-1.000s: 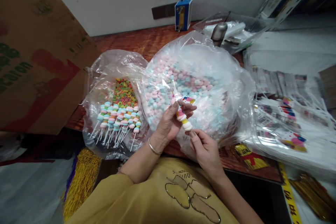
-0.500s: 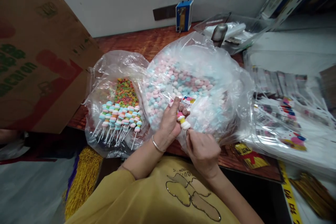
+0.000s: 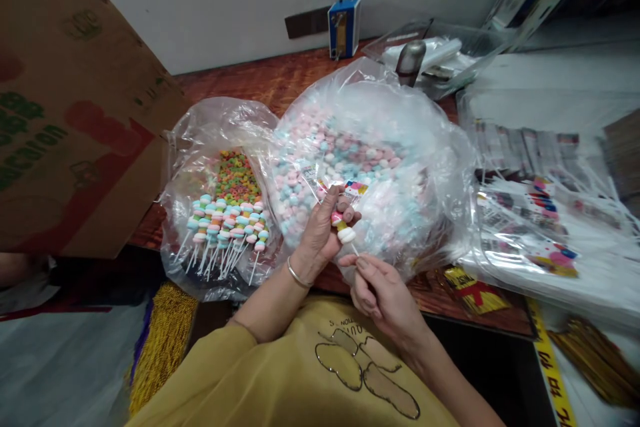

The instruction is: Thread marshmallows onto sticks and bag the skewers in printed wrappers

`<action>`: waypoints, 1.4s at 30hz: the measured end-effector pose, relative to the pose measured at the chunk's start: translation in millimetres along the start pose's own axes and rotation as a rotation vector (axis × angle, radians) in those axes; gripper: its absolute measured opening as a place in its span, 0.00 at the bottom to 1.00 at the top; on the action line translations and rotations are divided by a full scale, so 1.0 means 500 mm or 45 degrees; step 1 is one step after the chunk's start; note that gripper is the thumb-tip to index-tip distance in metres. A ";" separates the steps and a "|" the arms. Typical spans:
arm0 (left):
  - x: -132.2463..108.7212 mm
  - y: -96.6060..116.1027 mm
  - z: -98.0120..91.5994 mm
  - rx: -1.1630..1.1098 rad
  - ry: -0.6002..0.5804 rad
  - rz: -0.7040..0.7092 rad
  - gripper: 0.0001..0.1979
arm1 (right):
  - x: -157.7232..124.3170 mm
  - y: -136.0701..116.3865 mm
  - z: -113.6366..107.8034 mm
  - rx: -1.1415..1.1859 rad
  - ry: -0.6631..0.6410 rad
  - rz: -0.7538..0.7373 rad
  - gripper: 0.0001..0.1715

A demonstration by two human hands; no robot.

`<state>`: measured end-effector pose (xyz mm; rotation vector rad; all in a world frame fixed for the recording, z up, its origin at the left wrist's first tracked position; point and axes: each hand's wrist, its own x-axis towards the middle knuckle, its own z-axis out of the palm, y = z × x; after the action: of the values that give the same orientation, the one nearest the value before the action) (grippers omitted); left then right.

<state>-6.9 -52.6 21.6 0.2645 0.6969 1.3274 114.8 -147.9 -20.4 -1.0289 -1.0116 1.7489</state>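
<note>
My left hand point(image 3: 320, 230) is closed around a marshmallow skewer point(image 3: 346, 234) with pink, yellow and white pieces. Above my fingers a small clear printed bag point(image 3: 356, 188) sticks out; I cannot tell how much of the skewer is inside it. My right hand point(image 3: 377, 287) pinches the lower end of the white stick, thumb against forefinger. Beneath both hands lies a big plastic bag of pastel marshmallows point(image 3: 370, 153). To the left, finished-looking marshmallow skewers point(image 3: 227, 220) rest in rows on another clear bag, beside small colourful ring candies point(image 3: 235, 177).
A tall cardboard box point(image 3: 85, 113) stands at the left. Stacks of printed clear bags point(image 3: 545, 227) lie at the right. At the back are a blue box point(image 3: 344, 28), a metallic cylinder point(image 3: 411, 61) and a clear tray point(image 3: 450, 60). Gold twist ties point(image 3: 475, 290) lie near the front edge.
My right hand has drawn down and slightly away from the candy, so a length of white stick now shows. The view has shifted a little; my left hand keeps its grip.
</note>
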 end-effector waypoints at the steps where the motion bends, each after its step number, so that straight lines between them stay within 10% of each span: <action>1: -0.002 -0.004 0.003 0.009 0.013 -0.004 0.16 | 0.002 0.003 -0.001 -0.243 0.113 -0.160 0.22; 7: -0.011 -0.043 0.012 0.103 0.153 0.067 0.15 | 0.026 0.011 -0.006 -1.387 0.596 -0.774 0.20; 19: 0.003 0.043 -0.002 -0.114 -0.102 -0.011 0.14 | 0.012 -0.001 0.004 0.338 -0.099 0.085 0.23; 28: -0.016 -0.030 0.025 0.047 0.167 0.042 0.16 | 0.023 0.005 -0.005 -1.450 0.568 -0.942 0.15; 35: -0.012 -0.013 0.009 0.050 0.046 0.046 0.15 | 0.027 0.002 -0.003 -0.580 0.345 -0.373 0.25; 42: -0.019 -0.024 0.008 0.109 0.142 0.060 0.18 | 0.027 0.011 -0.013 -1.192 0.641 -0.821 0.13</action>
<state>4.3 -63.4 21.3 0.2789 0.8472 1.3667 115.1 -135.5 -30.9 -1.3784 -1.6155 0.4071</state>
